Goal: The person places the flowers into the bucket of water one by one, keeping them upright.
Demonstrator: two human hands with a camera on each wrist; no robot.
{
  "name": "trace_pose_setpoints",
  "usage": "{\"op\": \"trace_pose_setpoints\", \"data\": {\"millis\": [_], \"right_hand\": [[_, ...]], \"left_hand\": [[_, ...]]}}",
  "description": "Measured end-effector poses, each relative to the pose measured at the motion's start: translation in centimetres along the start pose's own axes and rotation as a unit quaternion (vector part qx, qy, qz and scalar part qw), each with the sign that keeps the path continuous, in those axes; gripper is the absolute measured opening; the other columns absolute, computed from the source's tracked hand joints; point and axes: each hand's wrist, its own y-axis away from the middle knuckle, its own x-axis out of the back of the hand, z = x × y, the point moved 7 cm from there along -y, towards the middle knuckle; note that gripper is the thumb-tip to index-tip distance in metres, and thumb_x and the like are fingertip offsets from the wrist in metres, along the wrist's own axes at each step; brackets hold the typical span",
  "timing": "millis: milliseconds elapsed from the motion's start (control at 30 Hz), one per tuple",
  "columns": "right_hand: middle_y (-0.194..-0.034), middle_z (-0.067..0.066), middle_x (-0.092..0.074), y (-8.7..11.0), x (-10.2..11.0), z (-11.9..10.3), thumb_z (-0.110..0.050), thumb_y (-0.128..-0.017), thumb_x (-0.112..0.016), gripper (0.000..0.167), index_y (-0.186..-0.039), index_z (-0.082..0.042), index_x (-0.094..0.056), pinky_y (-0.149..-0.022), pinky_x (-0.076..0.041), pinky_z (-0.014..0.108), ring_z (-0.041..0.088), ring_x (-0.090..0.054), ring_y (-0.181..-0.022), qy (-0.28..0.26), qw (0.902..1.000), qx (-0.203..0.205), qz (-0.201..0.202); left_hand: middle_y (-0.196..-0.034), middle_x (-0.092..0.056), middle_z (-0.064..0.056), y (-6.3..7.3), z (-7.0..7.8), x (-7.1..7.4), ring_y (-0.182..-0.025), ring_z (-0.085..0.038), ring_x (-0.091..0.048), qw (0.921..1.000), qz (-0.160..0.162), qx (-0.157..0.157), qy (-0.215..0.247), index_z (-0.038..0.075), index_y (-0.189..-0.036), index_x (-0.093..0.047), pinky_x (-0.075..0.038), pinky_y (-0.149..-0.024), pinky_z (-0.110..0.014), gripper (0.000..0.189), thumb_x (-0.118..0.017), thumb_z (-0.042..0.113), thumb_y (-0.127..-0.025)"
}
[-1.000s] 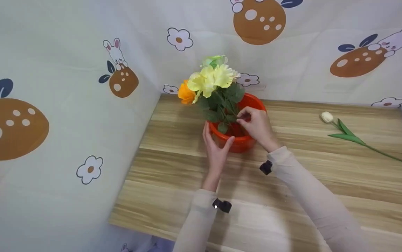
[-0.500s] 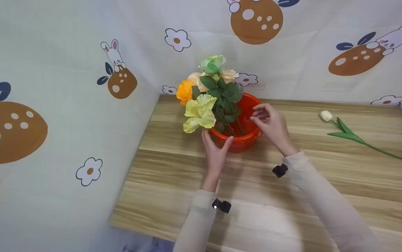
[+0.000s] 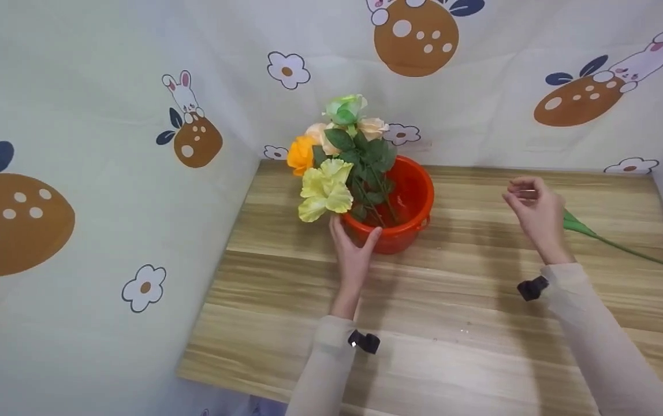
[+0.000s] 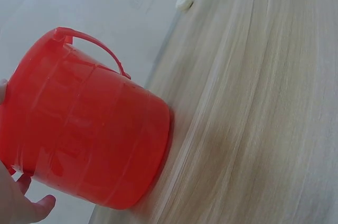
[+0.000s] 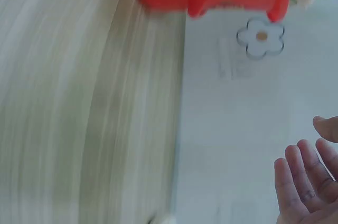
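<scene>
A red plastic bucket stands upright on the table, holding artificial flowers that lean left. Among them are a yellow bloom, an orange flower, a green rose and a peach rose. My left hand holds the bucket's near left side, thumb and fingers spread around its wall. To the right, my right hand hovers in the air with loosely bent fingers, holding nothing. It hides the head of a white tulip, whose stem shows behind it. The left wrist view catches the tulip's head.
The wood-grain table meets a patterned cloth wall at the back and another cloth on the left. Its left front edge shows at lower left. A red handle hangs on the bucket's side.
My right hand has left the flowers and moved right, over to the tulip. The yellow bloom has tipped down toward the front left. My left hand has stayed on the bucket.
</scene>
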Motion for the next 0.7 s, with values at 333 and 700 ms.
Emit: {"op": "trace_pose_setpoints", "data": {"millis": [333, 700], "right_hand": [[-0.095, -0.020, -0.062, 0.3, 6.7, 7.0, -0.018, -0.092, -0.070, 0.033, -0.119, -0.002, -0.063, -0.075, -0.045, -0.001, -0.019, -0.052, -0.081, 0.075, 0.9914, -0.097, 0.045], [-0.125, 0.007, -0.067, 2.6, 10.9, 14.9, -0.027, -0.096, -0.059, 0.043, -0.133, -0.005, -0.060, -0.076, -0.037, 0.009, -0.013, -0.046, -0.085, 0.162, 0.9665, -0.198, 0.018]], "left_hand": [[-0.163, -0.020, -0.023, 0.2, 0.1, 0.0, -0.153, -0.036, -0.019, 1.0000, 0.000, 0.005, 0.002, -0.003, -0.156, -0.020, -0.019, -0.126, -0.052, 0.101, -0.081, 0.033, -0.083], [-0.163, -0.021, -0.022, 0.1, 0.1, 0.0, -0.153, -0.035, -0.020, 1.0000, -0.001, -0.003, -0.001, -0.002, -0.155, -0.021, -0.020, -0.126, -0.052, 0.100, -0.081, 0.030, -0.082]]}}
